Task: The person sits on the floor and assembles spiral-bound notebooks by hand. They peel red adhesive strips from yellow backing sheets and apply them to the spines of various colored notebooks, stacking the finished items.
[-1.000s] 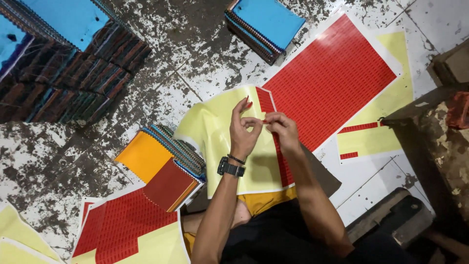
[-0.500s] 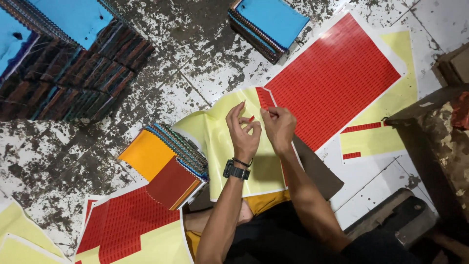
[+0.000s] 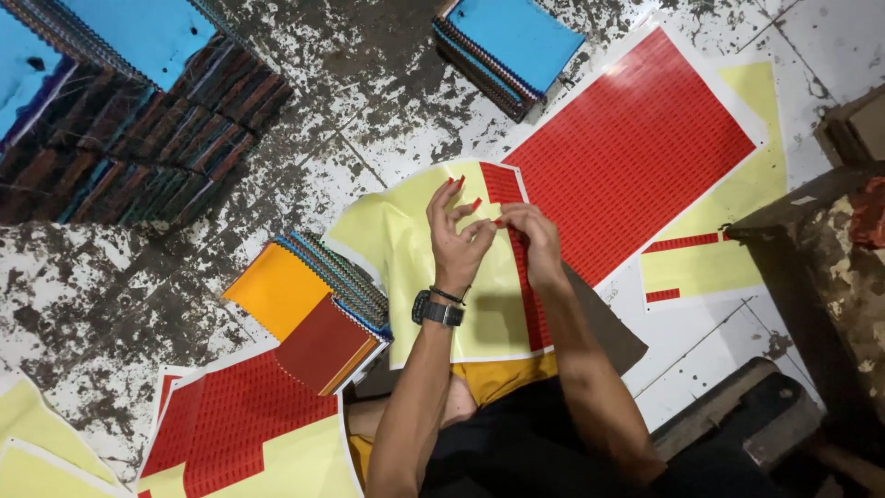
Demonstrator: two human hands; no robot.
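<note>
My left hand (image 3: 458,232), with a dark watch on its wrist, is raised over a yellow backing sheet (image 3: 406,267) that lies on my lap. Small red stickers cling to its fingertips. My right hand (image 3: 530,232) meets it, pinching a small red sticker (image 3: 499,222) between both hands. A strip of red stickers (image 3: 527,295) remains along the right side of the yellow sheet. Just left of my left arm lies a fanned stack of fabric swatch books (image 3: 318,304) with orange and dark red covers.
A full red sticker sheet (image 3: 636,152) lies on the stained floor ahead right. A blue-topped swatch stack (image 3: 507,46) sits at the top, a larger pile (image 3: 120,101) top left. More red and yellow sheets (image 3: 230,433) lie bottom left. A worn wooden block (image 3: 830,267) stands at right.
Both hands have stayed together over the yellow sheet, shifting slightly as the fingers work a small red sticker. The view has drifted a little.
</note>
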